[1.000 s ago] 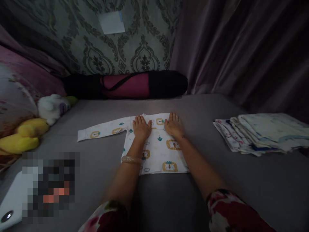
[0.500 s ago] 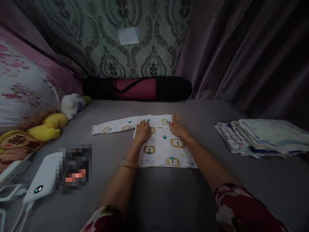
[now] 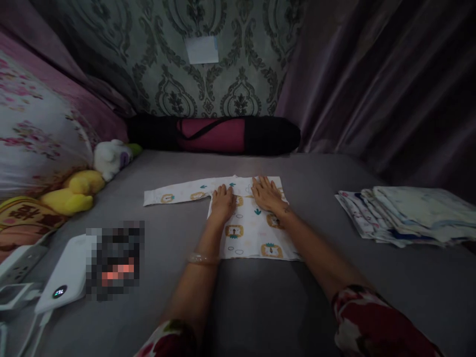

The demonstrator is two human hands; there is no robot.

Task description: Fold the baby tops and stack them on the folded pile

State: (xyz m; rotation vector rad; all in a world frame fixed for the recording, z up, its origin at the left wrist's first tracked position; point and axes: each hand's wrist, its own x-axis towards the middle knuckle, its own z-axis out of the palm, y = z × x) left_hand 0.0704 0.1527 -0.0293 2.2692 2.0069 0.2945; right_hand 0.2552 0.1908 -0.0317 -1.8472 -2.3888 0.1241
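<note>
A small white long-sleeved shirt (image 3: 247, 233) printed with tan lion faces and green leaves lies flat on the grey bed sheet. One sleeve stretches out to the left; on the right side no sleeve sticks out. My left hand (image 3: 223, 202) rests flat on the shirt near the left armpit, fingers pointing away from me. Higher up and to the right, my right hand (image 3: 267, 193) presses on the upper chest near the right shoulder, its fingers spread. Both palms are hidden against the cloth.
A stack of folded clothes (image 3: 412, 213) lies at the right. Along the wall stretches a black and pink bag (image 3: 211, 135). On the left are plush toys (image 3: 80, 191), a white power bank (image 3: 63, 277) with cables, a power strip (image 3: 22, 267) and a blurred-out patch.
My right hand has slid slightly inward from the shirt's right edge, with its fingers more spread. My left hand stays at about the same spot on the cloth. The view has shifted slightly.
</note>
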